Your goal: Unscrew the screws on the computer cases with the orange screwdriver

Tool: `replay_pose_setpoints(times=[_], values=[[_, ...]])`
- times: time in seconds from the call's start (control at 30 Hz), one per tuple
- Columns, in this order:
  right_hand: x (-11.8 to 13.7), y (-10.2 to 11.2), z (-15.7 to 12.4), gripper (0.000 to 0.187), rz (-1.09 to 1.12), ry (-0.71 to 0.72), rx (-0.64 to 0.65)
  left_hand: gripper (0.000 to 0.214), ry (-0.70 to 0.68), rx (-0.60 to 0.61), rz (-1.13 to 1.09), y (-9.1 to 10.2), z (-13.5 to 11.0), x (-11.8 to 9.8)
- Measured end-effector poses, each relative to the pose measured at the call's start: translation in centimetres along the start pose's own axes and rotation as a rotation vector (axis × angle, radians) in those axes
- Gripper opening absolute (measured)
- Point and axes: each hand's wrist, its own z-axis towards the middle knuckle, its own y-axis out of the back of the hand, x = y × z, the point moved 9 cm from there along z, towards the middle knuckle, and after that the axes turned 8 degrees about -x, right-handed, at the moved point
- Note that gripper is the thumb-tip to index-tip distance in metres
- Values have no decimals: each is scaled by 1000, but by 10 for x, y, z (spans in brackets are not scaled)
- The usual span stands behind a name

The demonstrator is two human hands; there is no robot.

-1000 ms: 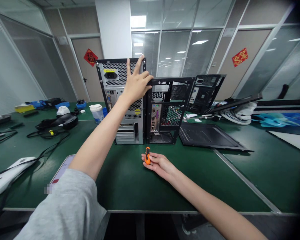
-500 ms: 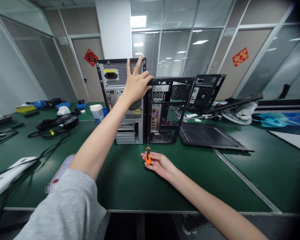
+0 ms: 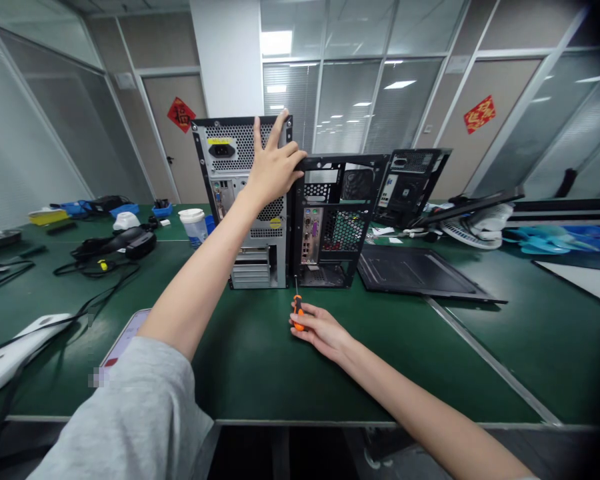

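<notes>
Two desktop computer cases stand side by side with their backs toward me: a taller grey one (image 3: 220, 193) and a lower black one (image 3: 371, 200). My left hand (image 3: 275, 170) lies across their upper edges where they meet, fingers spread and stretched out. Below, my right hand (image 3: 323, 332) is closed around an orange-and-black screwdriver (image 3: 299, 315). The shaft points up and its tip is at the bottom corner of the black case, beside the seam between the two cases. Whether the tip sits in a screw is too small to tell.
A black side panel (image 3: 425, 273) lies flat to the right, with another dark computer case (image 3: 410, 183) behind it. On the left are a white cup (image 3: 193, 225), black straps (image 3: 93, 300), a white device (image 3: 25, 343) and a phone (image 3: 125, 337) on the green table (image 3: 260, 373).
My right hand's fingers have shifted on the screwdriver handle and wrap it more closely. The handle tilts slightly right. My left hand and both cases stay put.
</notes>
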Motion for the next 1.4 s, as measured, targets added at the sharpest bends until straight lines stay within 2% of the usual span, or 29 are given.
replay_pose_setpoints(times=[0.27,0.5,0.73,1.0,1.4], values=[[-1,7,2,45,-23,22,-60,43,7,-9,-4,2,0,-1],[2,10,-2,42,-6,34,-136,48,19,11,-39,1,0,-1],[1,7,-3,31,24,8,-123,51,19,-1,-52,1,0,0],[1,6,-3,30,47,-8,-114,42,9,-16,-43,2,0,-1],[2,3,-4,22,77,-26,-89,40,8,-12,-29,2,1,-1]])
